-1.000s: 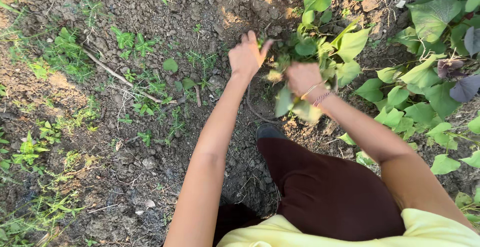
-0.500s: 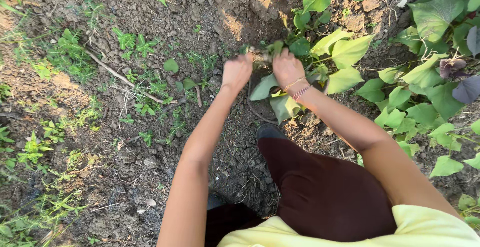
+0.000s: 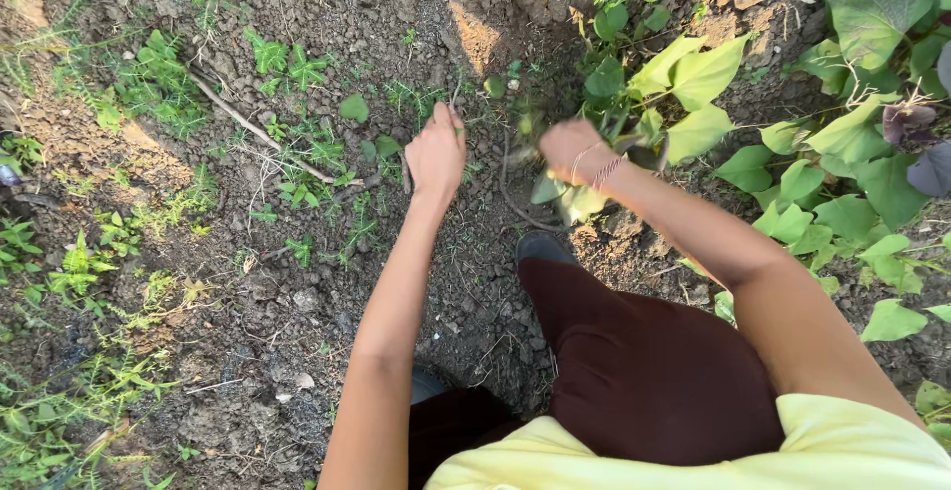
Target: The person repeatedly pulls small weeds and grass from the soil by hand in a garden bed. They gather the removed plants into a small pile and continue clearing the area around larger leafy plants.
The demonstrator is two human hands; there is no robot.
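Two bare hands are working at a leafy green vine on dark, crumbly soil.

Nearest the camera, the dark shoe (image 3: 540, 247) is standing on the dark crumbly soil (image 3: 297, 302) just below the vine. Beyond it, the right hand (image 3: 575, 150), wearing thin bracelets at the wrist, is closing round a bunch of the broad-leaved green vine (image 3: 684, 94), fingers clamped on stems and leaves. Left of the vine, the left hand (image 3: 436, 151) is hanging over the ground with fingers loosely curled; whether it is pinching anything I cannot tell. A thin bare stem (image 3: 515, 208) is curving along the soil below the vine. Judging by this, the vine is gathered but not lifted away, and much foliage is lying right of it. Left of the vine, a dry pale stick (image 3: 263, 133) is resting among small weeds.
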